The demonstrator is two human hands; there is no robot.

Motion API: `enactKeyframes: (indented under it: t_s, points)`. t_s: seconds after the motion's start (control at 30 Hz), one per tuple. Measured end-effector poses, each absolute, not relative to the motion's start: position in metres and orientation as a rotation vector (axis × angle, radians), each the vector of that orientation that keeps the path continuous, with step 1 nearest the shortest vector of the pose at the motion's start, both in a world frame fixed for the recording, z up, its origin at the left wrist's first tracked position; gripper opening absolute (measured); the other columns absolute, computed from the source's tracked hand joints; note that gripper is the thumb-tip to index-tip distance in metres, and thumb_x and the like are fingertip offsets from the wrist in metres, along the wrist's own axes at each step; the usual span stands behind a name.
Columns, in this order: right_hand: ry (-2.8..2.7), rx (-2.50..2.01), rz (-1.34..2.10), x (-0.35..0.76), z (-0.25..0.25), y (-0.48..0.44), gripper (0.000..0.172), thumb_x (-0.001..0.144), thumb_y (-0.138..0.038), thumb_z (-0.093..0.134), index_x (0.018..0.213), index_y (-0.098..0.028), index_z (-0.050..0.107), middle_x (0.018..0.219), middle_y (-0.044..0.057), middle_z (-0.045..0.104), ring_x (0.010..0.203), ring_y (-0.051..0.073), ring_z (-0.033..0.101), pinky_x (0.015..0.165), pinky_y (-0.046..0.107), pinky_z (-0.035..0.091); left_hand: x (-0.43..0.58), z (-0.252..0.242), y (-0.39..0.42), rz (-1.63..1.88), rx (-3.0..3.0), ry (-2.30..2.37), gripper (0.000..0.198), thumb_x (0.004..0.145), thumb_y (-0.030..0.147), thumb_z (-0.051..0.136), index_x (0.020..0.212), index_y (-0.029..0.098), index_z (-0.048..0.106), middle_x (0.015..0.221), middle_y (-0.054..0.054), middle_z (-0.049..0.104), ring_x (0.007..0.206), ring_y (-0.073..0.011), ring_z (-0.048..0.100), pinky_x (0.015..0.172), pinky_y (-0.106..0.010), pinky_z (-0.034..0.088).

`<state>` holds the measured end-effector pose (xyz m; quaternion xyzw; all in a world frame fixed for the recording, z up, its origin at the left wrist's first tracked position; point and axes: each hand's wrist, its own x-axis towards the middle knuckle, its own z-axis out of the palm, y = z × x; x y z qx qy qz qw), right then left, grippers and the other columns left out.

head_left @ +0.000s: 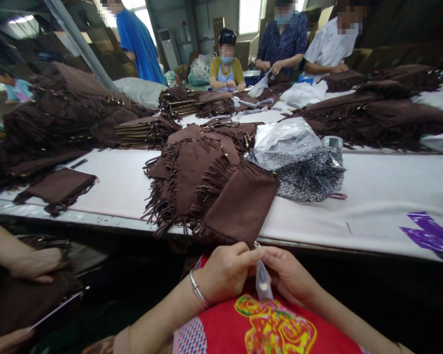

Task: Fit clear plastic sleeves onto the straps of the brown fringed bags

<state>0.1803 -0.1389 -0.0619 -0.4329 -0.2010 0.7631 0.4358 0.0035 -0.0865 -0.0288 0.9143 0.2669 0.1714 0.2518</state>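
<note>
A brown fringed pouch (243, 206) lies at the table's front edge, its lower corner towards me. At that corner a small gold zipper pull (257, 244) shows, with a small translucent plastic sleeve (263, 282) hanging just below it. My left hand (229, 270), with a bangle at the wrist, is closed in a pinch at the top of the sleeve. From the other side my right hand (286, 273) pinches the same spot, fingertips nearly touching. The fingers partly hide where sleeve and zipper pull meet. More brown fringed pouches (192, 172) are heaped right behind.
A plastic bag (286, 140) sits on black-and-white woven material (299, 172). Brown pouches are piled left (59, 113) and right (376, 113). A purple plastic piece (428, 233) lies at right. At lower left, another person's hands (37, 263) handle brown material. Several people stand or sit across the table.
</note>
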Motion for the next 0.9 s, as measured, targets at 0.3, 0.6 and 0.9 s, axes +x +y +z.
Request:
enactKeyframes:
  t_s: [0.3,0.6,0.9]
  points:
    - [-0.606,-1.215,1.765,0.187,-0.059,-0.120,0.038,0.084,-0.053,0.057,0.083,-0.015,0.058,0.064,0.002,0.065,0.049,0.008,0.056,0.040,0.015,0.032,-0.042,-0.028,-0.057,1.012,1.657,1.512,0.025,0.087,0.026,0.052,0.105,0.015,0.065,0.093,-0.008,0.068,0.083,-0.0166,0.065,0.077,-0.030,0.052]
    - [-0.511,-1.106,1.825,0.174,-0.046,-0.086,0.032,0.075,-0.041,0.071,0.069,-0.015,0.054,0.041,-0.008,0.044,0.033,0.002,0.026,0.037,0.017,0.031,-0.035,-0.031,-0.071,0.853,1.156,1.386,0.044,0.079,0.056,0.060,0.067,0.014,0.061,0.052,0.002,0.053,0.050,-0.0110,0.052,0.049,-0.022,0.043]
    - [-1.082,-1.025,1.695,0.164,-0.022,-0.109,0.042,0.076,-0.058,0.062,0.091,-0.019,0.067,0.053,-0.001,0.058,0.035,0.007,0.041,0.036,0.019,0.036,-0.025,-0.003,-0.090,1.040,0.932,0.794,0.068,0.072,0.069,0.058,0.122,0.022,0.060,0.111,-0.015,0.068,0.108,-0.0331,0.062,0.091,-0.052,0.049]
